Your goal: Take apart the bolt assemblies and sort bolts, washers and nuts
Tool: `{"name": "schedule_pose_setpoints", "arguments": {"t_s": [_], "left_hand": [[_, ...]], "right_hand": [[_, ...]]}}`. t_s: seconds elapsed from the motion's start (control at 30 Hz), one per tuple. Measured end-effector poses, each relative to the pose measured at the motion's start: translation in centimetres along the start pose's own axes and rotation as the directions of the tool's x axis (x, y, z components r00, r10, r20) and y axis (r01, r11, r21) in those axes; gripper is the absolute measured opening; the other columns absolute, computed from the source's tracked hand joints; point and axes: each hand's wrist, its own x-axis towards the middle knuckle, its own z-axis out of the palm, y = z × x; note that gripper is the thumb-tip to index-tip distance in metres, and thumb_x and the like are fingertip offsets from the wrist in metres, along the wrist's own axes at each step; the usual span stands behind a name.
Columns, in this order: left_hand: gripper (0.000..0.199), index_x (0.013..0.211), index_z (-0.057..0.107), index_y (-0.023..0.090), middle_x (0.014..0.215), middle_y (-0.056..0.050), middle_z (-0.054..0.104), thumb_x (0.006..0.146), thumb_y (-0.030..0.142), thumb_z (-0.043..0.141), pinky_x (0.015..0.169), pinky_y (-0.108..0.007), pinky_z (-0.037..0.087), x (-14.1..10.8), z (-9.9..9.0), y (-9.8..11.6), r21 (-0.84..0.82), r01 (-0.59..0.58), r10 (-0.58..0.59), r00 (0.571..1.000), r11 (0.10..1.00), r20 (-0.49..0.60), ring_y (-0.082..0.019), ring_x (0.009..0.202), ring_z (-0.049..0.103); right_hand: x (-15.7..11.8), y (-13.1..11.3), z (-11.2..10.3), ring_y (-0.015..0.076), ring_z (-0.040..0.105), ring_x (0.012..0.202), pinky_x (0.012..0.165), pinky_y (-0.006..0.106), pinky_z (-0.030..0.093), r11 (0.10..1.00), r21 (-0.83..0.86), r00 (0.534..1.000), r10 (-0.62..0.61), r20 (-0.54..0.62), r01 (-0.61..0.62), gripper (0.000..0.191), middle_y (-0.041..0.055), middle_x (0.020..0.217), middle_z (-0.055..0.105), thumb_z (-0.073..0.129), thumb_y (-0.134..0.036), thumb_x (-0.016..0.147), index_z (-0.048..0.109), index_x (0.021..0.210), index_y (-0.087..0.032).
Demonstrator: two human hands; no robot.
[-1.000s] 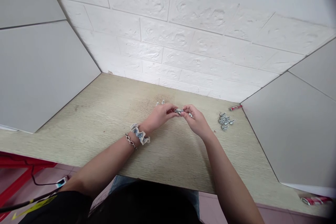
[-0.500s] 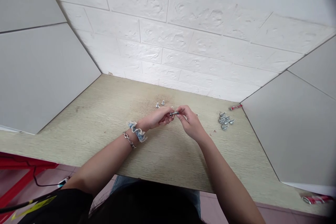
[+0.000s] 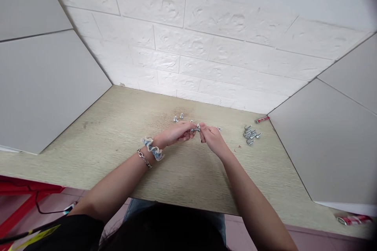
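Note:
My left hand [image 3: 176,133] and my right hand [image 3: 212,139] meet above the middle of a pale wood-grain table [image 3: 97,133]. Between their fingertips is a small zinc-plated bolt [image 3: 194,130], pinched by both hands, with its ends partly hidden by my fingers. A small metal piece [image 3: 218,128] lies just beyond my right hand. Two small screws [image 3: 178,118] stand beyond my left hand. A heap of similar metal fasteners [image 3: 250,134] lies to the right.
A red-and-silver cylindrical item [image 3: 262,119] lies near the right back corner. A white brick-textured wall [image 3: 176,43] rises behind the table, with grey panels [image 3: 50,86] on both sides. A fabric scrunchie [image 3: 153,149] and chain bracelet [image 3: 144,158] circle my left wrist.
My hands have drawn slightly apart and now hold the thin bolt between their fingertips. The view has shifted slightly, and the table sits a little lower in the frame.

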Motion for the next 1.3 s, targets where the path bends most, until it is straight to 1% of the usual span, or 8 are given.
{"name": "schedule_pose_setpoints", "arguments": {"t_s": [0.17,0.33,0.47,0.73,0.87,0.97,1.17,1.3], "left_hand": [[0.031,0.062,0.050,0.013,0.056,0.002,0.043,0.078,0.039,0.047,0.036,-0.017,0.020,-0.02,0.00,0.02,0.016,0.007,-0.006,1.000,1.000,-0.023,-0.005,0.044,0.034],[0.035,0.064,0.051,0.013,0.058,0.001,0.045,0.080,0.043,0.045,0.037,-0.017,0.021,-0.21,0.15,0.21,0.046,-0.016,0.016,1.000,0.999,-0.002,-0.005,0.045,0.035],[0.035,0.066,0.054,0.012,0.059,0.001,0.045,0.080,0.043,0.045,0.037,-0.017,0.021,-0.18,0.07,0.27,0.045,-0.028,0.026,0.999,0.999,0.041,-0.004,0.044,0.035],[0.028,0.062,0.048,0.013,0.054,0.003,0.042,0.077,0.036,0.047,0.034,-0.016,0.017,0.17,-0.19,0.13,-0.125,0.100,-0.099,0.995,0.987,0.016,-0.003,0.040,0.030],[0.025,0.062,0.046,0.013,0.054,0.004,0.041,0.077,0.034,0.046,0.033,-0.016,0.014,0.15,-0.26,0.30,-0.203,0.152,-0.146,0.988,0.967,0.045,-0.002,0.038,0.025],[0.026,0.061,0.047,0.013,0.054,0.004,0.041,0.077,0.034,0.046,0.033,-0.016,0.014,0.10,-0.25,0.44,-0.190,0.164,-0.154,0.986,0.968,0.065,-0.003,0.038,0.024],[0.030,0.059,0.048,0.013,0.055,0.002,0.042,0.076,0.038,0.046,0.034,-0.017,0.016,0.29,-0.15,0.11,-0.082,0.157,-0.153,0.987,0.984,0.046,-0.003,0.040,0.027],[0.029,0.058,0.048,0.013,0.054,0.003,0.040,0.074,0.037,0.047,0.034,-0.017,0.014,0.34,-0.03,-0.03,-0.062,0.159,-0.157,0.987,0.985,0.042,-0.004,0.040,0.025]], "right_hand": [[0.00,-0.51,-0.30,0.0104,0.043,0.053,0.057,0.025,0.034,1.000,0.007,1.000,-0.021,0.023,0.021,0.043,-0.0013,0.054,0.048,0.038,-0.052,0.082,0.046,0.059,-0.017],[-0.17,-0.68,-0.10,0.0111,0.044,0.052,0.056,0.026,0.036,0.999,0.011,0.996,0.036,0.078,-0.037,0.055,0.0006,0.050,0.047,0.026,-0.060,0.084,0.043,0.053,-0.017],[-0.31,-0.86,-0.02,0.0101,0.044,0.052,0.056,0.025,0.036,0.997,0.070,0.991,0.034,0.126,-0.043,0.052,-0.0007,0.051,0.046,0.028,-0.058,0.084,0.044,0.057,-0.017],[-0.16,-0.93,-0.27,0.0080,0.045,0.058,0.057,0.024,0.038,0.971,0.239,0.992,-0.041,0.120,0.011,0.024,-0.0020,0.071,0.049,0.047,-0.042,0.080,0.045,0.085,-0.018],[-0.06,-0.77,-0.22,0.0086,0.048,0.064,0.059,0.024,0.040,0.947,0.315,0.985,-0.110,0.131,0.064,0.023,-0.0003,0.080,0.054,0.052,-0.035,0.077,0.044,0.091,-0.019],[-0.08,-0.58,-0.19,0.0086,0.048,0.062,0.058,0.024,0.040,0.943,0.332,0.992,-0.076,0.100,0.039,0.028,-0.0013,0.081,0.054,0.055,-0.037,0.075,0.042,0.094,-0.021],[0.07,-0.01,0.05,0.0097,0.042,0.048,0.053,0.025,0.034,0.994,0.104,0.998,0.008,0.068,-0.015,0.051,-0.0011,0.050,0.044,0.030,-0.060,0.082,0.042,0.056,-0.018],[0.13,-0.03,0.00,0.0104,0.042,0.051,0.054,0.025,0.033,1.000,-0.006,0.997,-0.005,0.073,0.006,0.049,-0.0011,0.052,0.045,0.032,-0.056,0.083,0.043,0.056,-0.018]]}}
